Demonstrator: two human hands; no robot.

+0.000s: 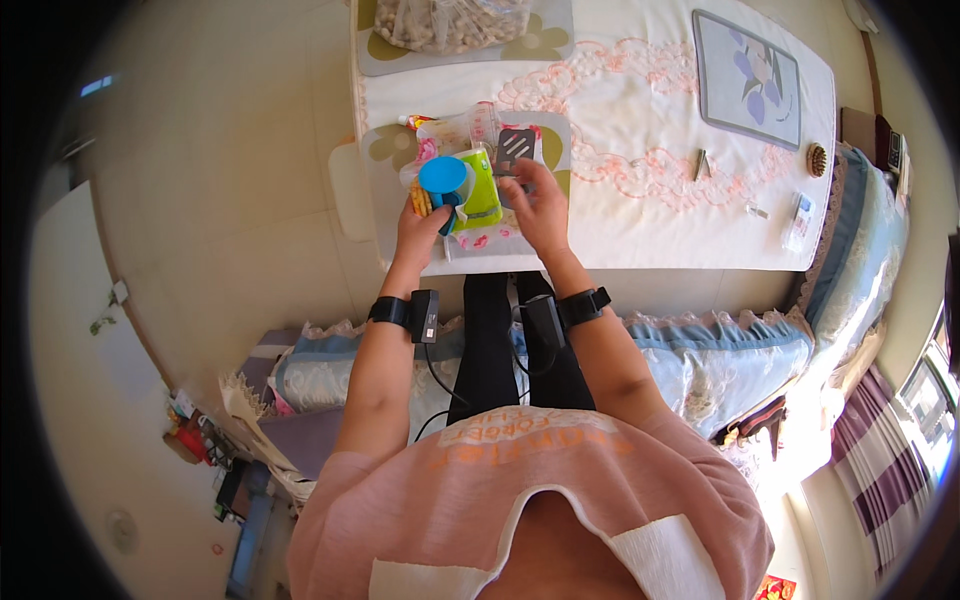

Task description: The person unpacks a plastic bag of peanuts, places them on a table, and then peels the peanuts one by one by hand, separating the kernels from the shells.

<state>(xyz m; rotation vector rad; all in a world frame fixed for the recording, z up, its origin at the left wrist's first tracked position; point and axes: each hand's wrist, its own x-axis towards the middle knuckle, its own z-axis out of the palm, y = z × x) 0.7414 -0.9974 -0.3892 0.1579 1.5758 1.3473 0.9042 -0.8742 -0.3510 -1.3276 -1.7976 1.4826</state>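
My left hand (420,229) is closed around a small group of things at the near left of the table: a round blue plastic piece (442,175), a dark blue piece (449,214) and a yellowish ridged item (421,199). Beside them, a green packet (480,191) with a white opening lies on a floral sheet (480,238). My right hand (534,202) is just right of the packet, fingers bent and apart, near a dark grey slotted tool (515,150). Whether its fingertips touch the tool's lower end, I cannot tell. A clear plastic item with red marks (484,124) lies behind the packet.
A bag of light, rounded pieces (454,22) stands on the far placemat (540,49). To the right on the tablecloth are a grey placemat (750,82), a small metal clip-like item (701,164), a brush (817,159) and a clear packet (799,221). A stool (347,191) adjoins the left edge.
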